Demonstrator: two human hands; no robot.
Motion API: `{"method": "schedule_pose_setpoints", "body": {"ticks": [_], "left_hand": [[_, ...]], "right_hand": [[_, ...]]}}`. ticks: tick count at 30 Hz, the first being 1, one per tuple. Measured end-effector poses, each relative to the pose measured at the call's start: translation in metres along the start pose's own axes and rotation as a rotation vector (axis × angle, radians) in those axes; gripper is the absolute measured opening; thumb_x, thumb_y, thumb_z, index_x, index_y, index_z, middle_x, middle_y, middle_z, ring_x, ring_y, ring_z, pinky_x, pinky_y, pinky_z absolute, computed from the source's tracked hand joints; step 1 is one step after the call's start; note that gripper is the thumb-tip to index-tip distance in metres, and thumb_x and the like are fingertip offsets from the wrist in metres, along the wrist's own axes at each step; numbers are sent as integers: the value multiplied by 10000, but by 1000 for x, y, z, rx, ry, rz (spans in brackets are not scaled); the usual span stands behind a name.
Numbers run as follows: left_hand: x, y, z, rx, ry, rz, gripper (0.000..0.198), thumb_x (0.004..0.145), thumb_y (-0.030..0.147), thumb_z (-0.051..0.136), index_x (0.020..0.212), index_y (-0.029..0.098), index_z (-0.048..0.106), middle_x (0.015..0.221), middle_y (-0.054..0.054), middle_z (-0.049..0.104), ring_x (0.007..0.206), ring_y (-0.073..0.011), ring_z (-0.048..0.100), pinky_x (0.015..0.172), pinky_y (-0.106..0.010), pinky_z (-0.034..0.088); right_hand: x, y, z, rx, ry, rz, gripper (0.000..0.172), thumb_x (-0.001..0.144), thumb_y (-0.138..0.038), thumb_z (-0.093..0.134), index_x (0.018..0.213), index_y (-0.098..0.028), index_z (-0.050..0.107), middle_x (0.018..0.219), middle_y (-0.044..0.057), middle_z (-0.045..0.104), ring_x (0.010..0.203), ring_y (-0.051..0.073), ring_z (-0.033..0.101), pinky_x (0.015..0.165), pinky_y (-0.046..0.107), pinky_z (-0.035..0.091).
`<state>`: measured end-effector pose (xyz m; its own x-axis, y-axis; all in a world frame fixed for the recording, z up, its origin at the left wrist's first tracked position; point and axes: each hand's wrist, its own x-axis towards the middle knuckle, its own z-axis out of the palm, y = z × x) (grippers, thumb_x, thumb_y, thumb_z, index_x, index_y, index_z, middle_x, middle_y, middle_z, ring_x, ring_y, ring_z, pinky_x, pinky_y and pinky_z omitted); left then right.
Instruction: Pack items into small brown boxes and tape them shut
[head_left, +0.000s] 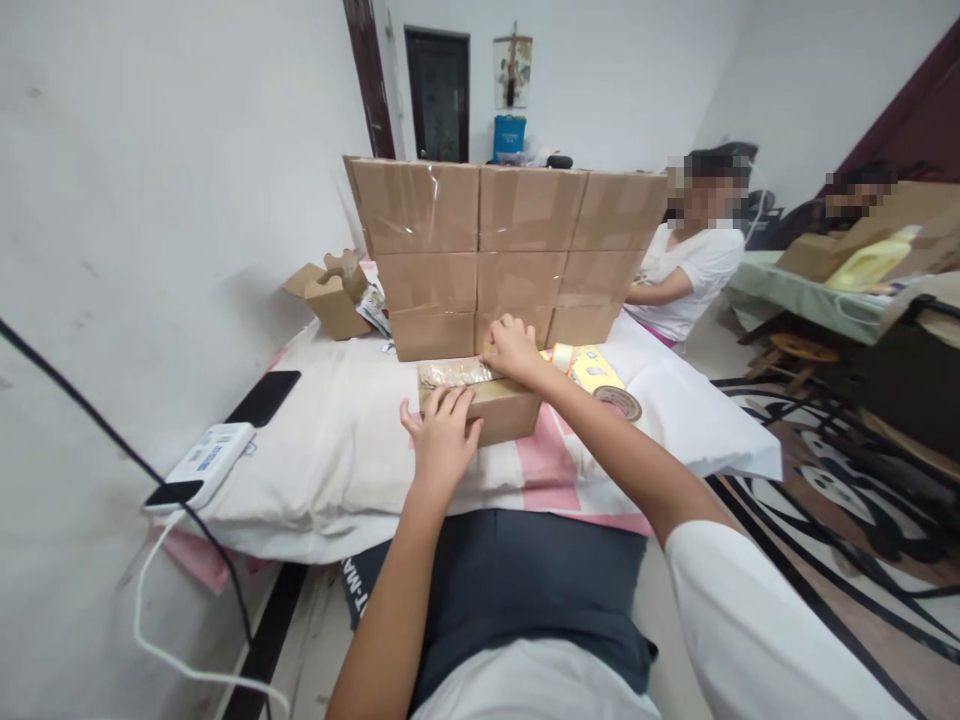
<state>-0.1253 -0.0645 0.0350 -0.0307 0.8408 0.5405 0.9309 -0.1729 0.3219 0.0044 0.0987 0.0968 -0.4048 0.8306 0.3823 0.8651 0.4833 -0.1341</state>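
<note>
A small cardboard box (504, 412) lies on the cloth-covered table in front of me, with crinkled clear tape (457, 373) along its top. My left hand (444, 425) rests on the near left part of the box, its fingers spread. At the far right part of the box top is my right hand (516, 350), fingers bent and apart against the cardboard and the tape's end. A roll of tape (617, 403) lies flat to the right. Behind the box rises a stack of taped cardboard boxes (517, 250).
Left on the table (330, 450) are a black phone (264, 398), a white device (214, 462) with a cable, and an open carton (337, 305). Yellow packaging (596, 368) lies right of the box. A person in a white shirt (694, 275) sits behind at the right; another is farther back.
</note>
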Motion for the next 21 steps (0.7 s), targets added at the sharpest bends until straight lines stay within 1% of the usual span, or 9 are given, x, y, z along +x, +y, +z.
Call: {"method": "schedule_pose_setpoints", "body": {"ticks": [2,4,7,9,11,14,16,18,21], "left_hand": [[3,3,0,3,10,13,334,924,297,554,1255,283,591,1395,-98,620,1370,-327,445,1149,-696,46],[7,4,-1,-7,10,38,284,922,276,556,1203,275,595,1369,-92,639,1331,-314,494,1149,-680,70],[14,3,-3,-26,-11,77,243,918,248,567,1160,251,588,1250,-89,703,1198,-283,600,1139,-627,144],[17,0,-3,-29,-19,94,222,918,253,581,1141,247,589,1195,-80,723,1146,-271,629,1127,-598,169],[17,-4,-1,-32,-13,108,220,922,266,590,1142,255,589,1203,-66,723,1155,-269,630,1121,-579,169],[14,-7,3,-29,3,127,245,932,280,591,1176,268,586,1260,-48,706,1189,-265,623,1092,-540,200],[13,-9,5,-15,9,131,256,937,294,590,1192,271,591,1281,-49,700,1188,-266,628,1050,-517,234],[13,-9,7,5,10,135,264,942,312,587,1203,272,598,1289,-55,698,1181,-271,634,1012,-501,255],[15,-10,8,36,23,146,270,945,333,587,1207,274,607,1277,-54,706,1161,-278,648,983,-489,265]], "right_hand": [[-1,31,-2,28,85,112,222,839,-303,647,1016,-178,601,1173,143,592,1109,314,514,944,457,380],[-6,74,-3,84,134,292,171,853,-267,618,1001,-181,619,1135,121,633,1065,279,563,901,405,417],[-26,146,-4,117,95,554,156,921,-201,541,1022,-139,642,1081,118,680,988,213,619,829,327,466],[-41,189,-4,97,54,624,199,980,-212,497,1077,-120,645,1083,121,684,984,198,637,859,342,499],[-53,223,-3,75,0,653,248,1002,-295,523,1172,-150,630,1181,110,656,1031,202,641,898,388,535],[-56,256,4,57,-90,629,324,989,-364,562,1261,-192,595,1290,102,606,1084,215,632,925,432,553],[-49,270,12,58,-142,578,330,981,-364,576,1255,-180,596,1287,107,605,1080,213,634,927,428,554],[-38,279,21,72,-170,526,279,970,-324,594,1183,-151,644,1251,120,617,1058,193,634,933,372,526],[-24,283,33,106,-152,485,156,929,-201,601,910,-102,721,1100,145,655,952,155,622,848,301,445]]}}
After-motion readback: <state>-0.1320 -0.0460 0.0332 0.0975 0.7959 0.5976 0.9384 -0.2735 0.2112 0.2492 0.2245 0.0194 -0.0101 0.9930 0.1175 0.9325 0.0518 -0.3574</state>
